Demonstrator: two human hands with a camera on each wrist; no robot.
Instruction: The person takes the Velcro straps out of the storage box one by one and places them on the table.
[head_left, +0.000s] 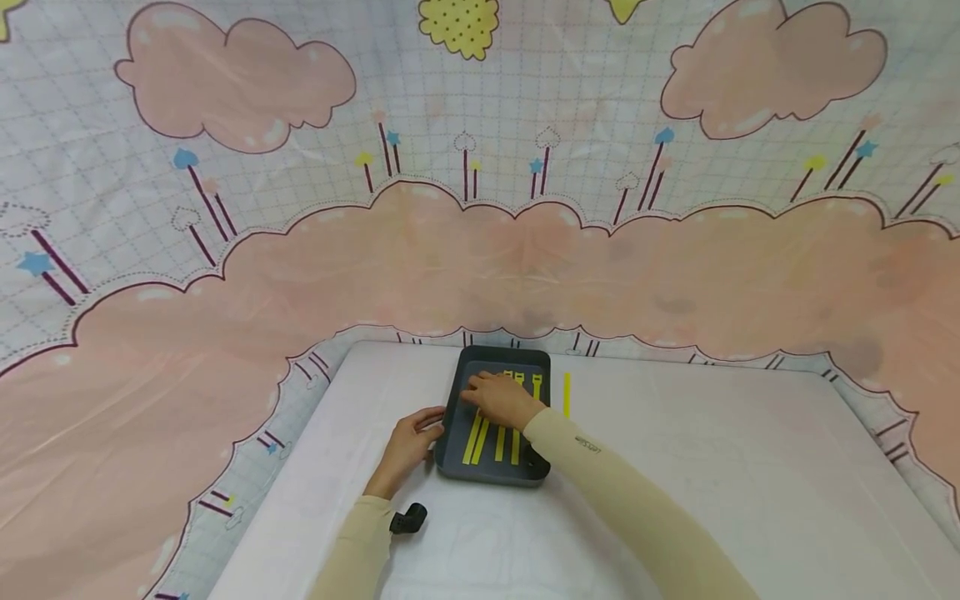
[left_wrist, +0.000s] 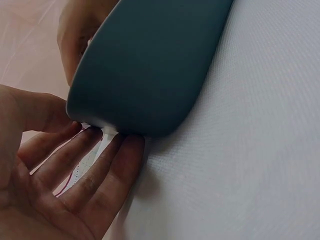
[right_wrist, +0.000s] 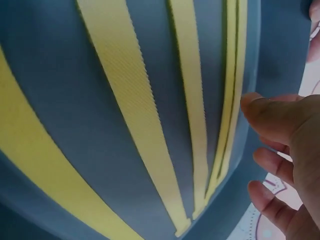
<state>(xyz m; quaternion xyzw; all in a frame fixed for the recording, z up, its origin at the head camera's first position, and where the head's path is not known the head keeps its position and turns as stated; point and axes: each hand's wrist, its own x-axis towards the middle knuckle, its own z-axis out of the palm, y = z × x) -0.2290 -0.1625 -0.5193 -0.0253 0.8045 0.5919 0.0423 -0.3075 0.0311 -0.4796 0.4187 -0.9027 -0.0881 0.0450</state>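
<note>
A dark grey rectangular tray [head_left: 491, 477] stands on the white table. Inside it lie several long flat yellow strips [right_wrist: 135, 95], roughly lengthwise, some with finely toothed edges; in the head view their far ends widen into notched heads. My left hand [head_left: 408, 442] touches the tray's outer left wall with outstretched fingertips, the thumb near the rim. Over the tray's left inner side reaches my right hand [head_left: 501, 398], its thumb beside the outermost strips and the other fingers loosely bent. Nothing shows between its fingers. The hand and forearm cover parts of the strips in the head view.
Another yellow strip [head_left: 567, 396] lies on the table just right of the tray. A small black device [head_left: 408, 518] sits at my left wrist. The white table [head_left: 712, 467] extends to the right, and a patterned cloth [head_left: 525, 258] hangs behind it.
</note>
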